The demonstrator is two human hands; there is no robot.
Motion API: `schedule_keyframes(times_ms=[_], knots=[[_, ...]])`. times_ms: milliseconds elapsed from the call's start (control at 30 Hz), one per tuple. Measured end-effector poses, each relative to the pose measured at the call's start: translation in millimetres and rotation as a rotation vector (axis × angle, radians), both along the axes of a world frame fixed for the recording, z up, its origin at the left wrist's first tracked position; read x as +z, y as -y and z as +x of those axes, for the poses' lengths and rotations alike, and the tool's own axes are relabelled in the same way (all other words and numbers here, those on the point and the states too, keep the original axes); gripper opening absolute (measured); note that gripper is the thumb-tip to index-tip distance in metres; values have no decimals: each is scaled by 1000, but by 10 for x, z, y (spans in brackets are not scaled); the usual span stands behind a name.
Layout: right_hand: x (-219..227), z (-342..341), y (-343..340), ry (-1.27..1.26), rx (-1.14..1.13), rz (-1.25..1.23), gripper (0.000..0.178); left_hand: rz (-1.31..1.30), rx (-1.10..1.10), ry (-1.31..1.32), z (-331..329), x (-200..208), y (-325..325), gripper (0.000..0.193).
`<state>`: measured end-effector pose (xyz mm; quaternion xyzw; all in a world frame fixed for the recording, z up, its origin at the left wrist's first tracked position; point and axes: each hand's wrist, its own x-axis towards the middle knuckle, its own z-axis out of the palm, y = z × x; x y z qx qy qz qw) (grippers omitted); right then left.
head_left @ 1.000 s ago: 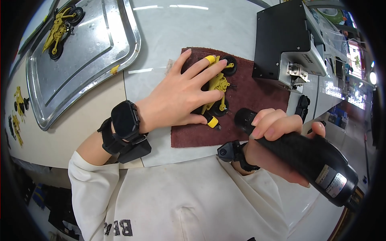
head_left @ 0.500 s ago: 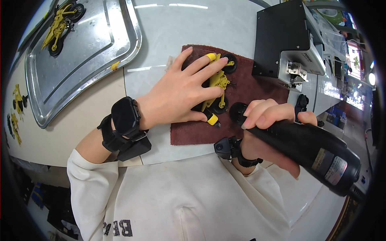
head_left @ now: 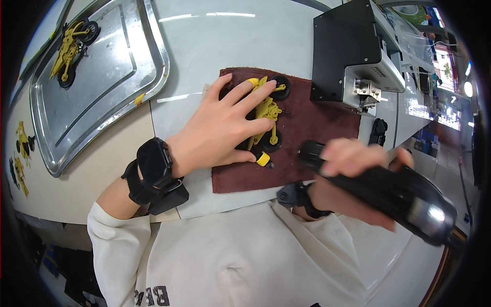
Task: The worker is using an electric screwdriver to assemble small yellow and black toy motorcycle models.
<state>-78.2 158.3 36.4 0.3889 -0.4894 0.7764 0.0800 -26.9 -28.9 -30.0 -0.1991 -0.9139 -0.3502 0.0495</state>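
Note:
A yellow toy motorcycle [head_left: 266,110] with black wheels lies on its side on a dark red cloth [head_left: 302,123]. My left hand [head_left: 222,120] spreads over its left side, with fingers bent onto the yellow frame, holding it down. Yellow wrapping shows around one fingertip. Beside the left thumb lies a small yellow-and-black piece [head_left: 263,159]. Blurred by motion, my right hand [head_left: 348,169] is closed around a black corded power tool [head_left: 404,202], kind unclear. Its blunt front end points left, over the cloth, apart from the motorcycle.
A metal tray [head_left: 97,71] at the upper left carries another yellow motorcycle [head_left: 69,51] and a small yellow scrap [head_left: 139,99]. More yellow model pieces [head_left: 23,140] lie at the far left. A black box-shaped machine [head_left: 340,51] with a metal fitting stands beyond the cloth on the right.
The power tool has swung slightly right, away from the motorcycle, and my right hand is now blurred. My left hand keeps its hold. The whole view has shifted a little.

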Motion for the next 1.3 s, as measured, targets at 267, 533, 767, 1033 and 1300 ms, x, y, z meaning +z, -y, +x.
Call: schedule_keyframes(times_ms=[267,533,767,1033,1300], knots=[[683,-1038,-676,-4,-692,-74,91,21,-16,-25,-45,6,-39,55],[440,-620,-375,87,-749,201,98,7,-17,-26,-16,21,-17,55],[467,-554,-280,-91,-629,60,98,-7,-24,-24,-7,-3,-5,56],[536,-1090,-473,40,-874,154,93,-2,-30,-32,-9,0,-14,56],[531,-641,-395,112,-506,144,95,11,-22,-30,-15,9,-7,54]])
